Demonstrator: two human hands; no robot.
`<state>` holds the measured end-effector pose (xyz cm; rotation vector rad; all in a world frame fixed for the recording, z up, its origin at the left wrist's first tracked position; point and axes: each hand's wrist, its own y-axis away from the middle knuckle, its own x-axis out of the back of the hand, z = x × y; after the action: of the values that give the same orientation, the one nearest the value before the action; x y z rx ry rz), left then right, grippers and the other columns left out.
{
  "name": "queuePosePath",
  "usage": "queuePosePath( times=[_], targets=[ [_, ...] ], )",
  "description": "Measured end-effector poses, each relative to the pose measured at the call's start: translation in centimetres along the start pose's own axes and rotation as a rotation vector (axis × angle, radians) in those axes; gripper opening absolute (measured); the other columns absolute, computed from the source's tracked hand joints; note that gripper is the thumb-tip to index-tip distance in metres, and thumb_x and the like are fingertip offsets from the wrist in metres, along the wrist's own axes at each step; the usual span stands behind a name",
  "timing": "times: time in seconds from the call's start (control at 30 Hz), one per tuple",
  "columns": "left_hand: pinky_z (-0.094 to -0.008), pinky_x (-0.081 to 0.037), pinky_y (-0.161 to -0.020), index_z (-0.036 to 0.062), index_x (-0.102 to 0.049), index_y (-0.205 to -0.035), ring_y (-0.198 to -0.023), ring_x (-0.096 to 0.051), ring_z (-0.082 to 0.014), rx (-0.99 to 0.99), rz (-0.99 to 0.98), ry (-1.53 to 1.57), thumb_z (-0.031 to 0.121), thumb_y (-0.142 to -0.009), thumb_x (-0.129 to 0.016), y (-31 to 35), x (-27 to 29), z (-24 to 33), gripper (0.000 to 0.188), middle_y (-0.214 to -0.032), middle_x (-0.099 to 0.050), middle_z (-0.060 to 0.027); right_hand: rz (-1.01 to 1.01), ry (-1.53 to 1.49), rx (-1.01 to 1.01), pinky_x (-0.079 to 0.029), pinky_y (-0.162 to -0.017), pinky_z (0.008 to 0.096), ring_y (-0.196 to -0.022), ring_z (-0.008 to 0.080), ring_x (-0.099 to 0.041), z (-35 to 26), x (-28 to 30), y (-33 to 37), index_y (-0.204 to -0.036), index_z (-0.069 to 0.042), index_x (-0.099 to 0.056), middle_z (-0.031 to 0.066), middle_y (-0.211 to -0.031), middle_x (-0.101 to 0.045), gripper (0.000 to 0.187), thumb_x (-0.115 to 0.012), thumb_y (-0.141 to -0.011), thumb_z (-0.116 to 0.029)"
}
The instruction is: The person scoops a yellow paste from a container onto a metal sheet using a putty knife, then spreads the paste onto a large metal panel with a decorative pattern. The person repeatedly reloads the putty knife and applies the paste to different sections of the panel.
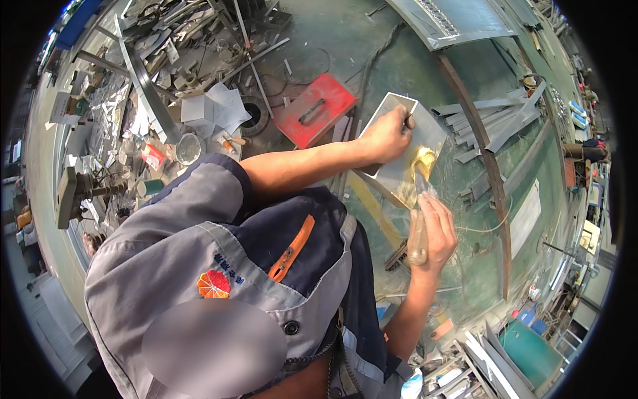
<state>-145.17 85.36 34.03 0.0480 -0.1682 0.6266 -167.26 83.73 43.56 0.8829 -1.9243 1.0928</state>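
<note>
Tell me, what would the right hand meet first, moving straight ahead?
Led by its wooden-handled scraper, the right hand would probably meet yellow paste, apparently on the grey rectangular box; depth is unclear.

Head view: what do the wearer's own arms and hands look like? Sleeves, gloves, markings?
Left hand and right hand: no gloves or watch visible. Left sleeve: short, loose, grey, with a navy cuff; no markings seen on it.
</note>
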Motion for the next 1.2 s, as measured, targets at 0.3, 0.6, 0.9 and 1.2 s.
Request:
queuePosePath(
  times=[0.3,0.6,0.9,1.2],
  targets=[
    [-0.0383,-0.048,-0.076,0.0013,-0.054,-0.097,-0.081,-0.06,-0.0264,0.013,-0.025,-0.012,0.004,-0.087,-0.055,1.4,-0.7,-1.2,0.011,-0.084,-0.06,-0.0151,0.035,-0.072,-0.083,-0.055,-0.089,0.0434,-0.099,0.0364,-0.069,0.7,-0.4,-0.6,-0.113,0.002,-0.07,0.0182,-0.109,-0.072,0.029,-0.07,-0.084,-0.001],
    [-0.0467,-0.051,-0.082,0.0023,-0.053,-0.104,-0.094,-0.067,-0.042,0.015,-0.106,-0.017,0.009,-0.09,-0.054,1.6,0.1,0.2,0.016,-0.094,-0.067,-0.023,0.1,-0.057,-0.134,-0.055,-0.09,0.0418,-0.102,0.0349,-0.069,0.4,0.3,-0.9,-0.111,0.001,-0.071,0.0182,-0.109,-0.072,0.026,-0.072,-0.085,-0.001],
    [-0.0382,-0.047,-0.072,0.0027,-0.052,-0.099,-0.075,-0.057,-0.0237,-0.035,-0.091,0.031,0.003,-0.088,-0.053,2.5,-0.1,-0.1,0.01,-0.08,-0.057,-0.0126,0.131,0.016,-0.098,-0.054,-0.091,0.0403,-0.101,0.0346,-0.069,-0.5,-0.3,-0.8,-0.113,0.002,-0.071,0.0192,-0.109,-0.072,0.028,-0.072,-0.085,-0.001],
    [-0.0303,-0.042,-0.07,0.0052,-0.05,-0.097,-0.079,-0.045,-0.0112,-0.188,-0.401,0.151,0.002,-0.09,-0.053,2.0,1.4,-0.3,0.009,-0.083,-0.047,-0.0004,0.204,-0.709,-0.686,-0.057,-0.076,0.0303,-0.09,0.0175,-0.068,6.9,4.3,-0.4,-0.118,0.005,-0.066,0.0122,-0.104,-0.071,0.036,-0.076,-0.09,-0.017]
  ],
)
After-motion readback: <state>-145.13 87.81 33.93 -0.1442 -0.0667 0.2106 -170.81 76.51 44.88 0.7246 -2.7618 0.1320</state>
